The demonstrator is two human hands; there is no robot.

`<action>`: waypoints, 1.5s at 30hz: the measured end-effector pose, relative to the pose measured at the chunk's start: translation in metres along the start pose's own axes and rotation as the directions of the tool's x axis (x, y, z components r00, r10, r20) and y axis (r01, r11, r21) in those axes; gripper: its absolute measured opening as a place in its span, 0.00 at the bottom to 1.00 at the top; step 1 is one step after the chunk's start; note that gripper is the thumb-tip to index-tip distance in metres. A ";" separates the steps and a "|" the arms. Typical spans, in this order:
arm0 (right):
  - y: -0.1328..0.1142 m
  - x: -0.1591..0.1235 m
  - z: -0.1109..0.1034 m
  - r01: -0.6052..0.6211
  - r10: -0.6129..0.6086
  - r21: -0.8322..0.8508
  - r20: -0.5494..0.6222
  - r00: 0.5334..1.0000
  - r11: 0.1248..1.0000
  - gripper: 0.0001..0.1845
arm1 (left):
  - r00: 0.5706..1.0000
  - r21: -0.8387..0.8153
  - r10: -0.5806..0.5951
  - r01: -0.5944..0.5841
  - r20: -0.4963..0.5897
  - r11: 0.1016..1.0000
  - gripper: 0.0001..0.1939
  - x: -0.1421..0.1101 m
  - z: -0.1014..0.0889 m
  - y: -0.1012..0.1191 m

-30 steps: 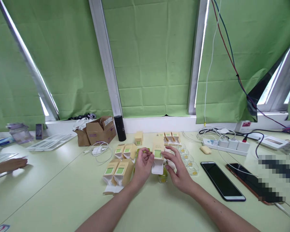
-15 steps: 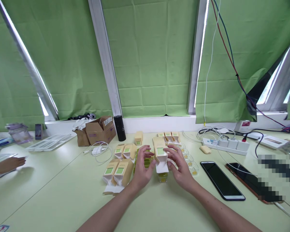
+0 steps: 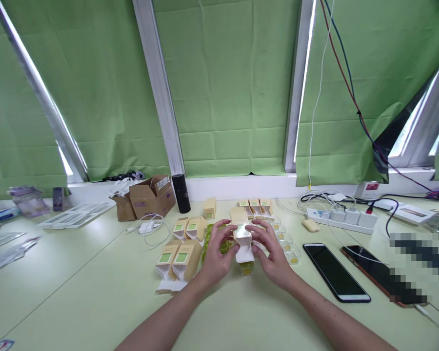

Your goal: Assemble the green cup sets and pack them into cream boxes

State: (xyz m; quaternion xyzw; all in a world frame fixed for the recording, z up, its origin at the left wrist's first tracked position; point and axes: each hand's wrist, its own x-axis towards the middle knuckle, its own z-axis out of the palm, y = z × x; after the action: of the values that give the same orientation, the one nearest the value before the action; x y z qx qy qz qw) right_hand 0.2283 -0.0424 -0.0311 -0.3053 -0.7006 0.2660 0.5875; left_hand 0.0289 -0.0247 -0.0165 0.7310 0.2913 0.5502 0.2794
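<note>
Between my hands is a small cream carton [image 3: 240, 222] with a window and a white flap hanging down at its near end. My left hand [image 3: 218, 251] grips its left side, fingers bent. On the other side my right hand [image 3: 271, 249] closes on it with thumb and fingers. A small clear container with green and yellow contents [image 3: 246, 268] stands just below the flap. Green containers [image 3: 207, 236] show partly behind my left hand. Clear containers with yellow bits [image 3: 291, 253] line up beyond my right hand. Several similar cartons [image 3: 183, 258] lie to the left, near ends open.
More cartons [image 3: 256, 207] sit at the back, with a single carton [image 3: 209, 208] left of them. A cardboard box [image 3: 152, 197] and black cylinder [image 3: 181, 194] stand by the wall. Phones [image 3: 336, 273], a power strip [image 3: 342, 219] and cables lie on the right, trays [image 3: 76, 215] on the left.
The carton has shifted slightly right and its near end has tipped more toward the camera. Both hands have closed in on its sides. Another person's hand at far left has left the view.
</note>
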 end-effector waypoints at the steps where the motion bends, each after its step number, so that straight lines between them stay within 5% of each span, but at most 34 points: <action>1: 0.000 0.000 0.000 -0.003 0.003 0.004 0.003 1.000 1.000 0.20 | 1.000 -0.004 -0.001 0.001 -0.007 1.000 0.19 0.000 0.000 -0.001; 22: -0.001 0.001 -0.001 0.031 -0.031 0.002 0.002 1.000 1.000 0.19 | 0.995 -0.027 -0.064 0.062 -0.081 0.998 0.13 0.001 0.004 -0.003; 45: 0.005 0.002 0.002 -0.032 0.035 0.038 -0.069 0.997 0.999 0.16 | 0.999 0.052 -0.033 0.034 -0.018 0.998 0.16 -0.001 0.003 0.004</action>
State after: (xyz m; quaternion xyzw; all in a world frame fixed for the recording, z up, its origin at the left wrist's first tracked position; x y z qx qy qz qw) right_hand 0.2272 -0.0378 -0.0341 -0.3151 -0.6694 0.2780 0.6127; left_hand 0.0324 -0.0283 -0.0155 0.7284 0.3201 0.5438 0.2668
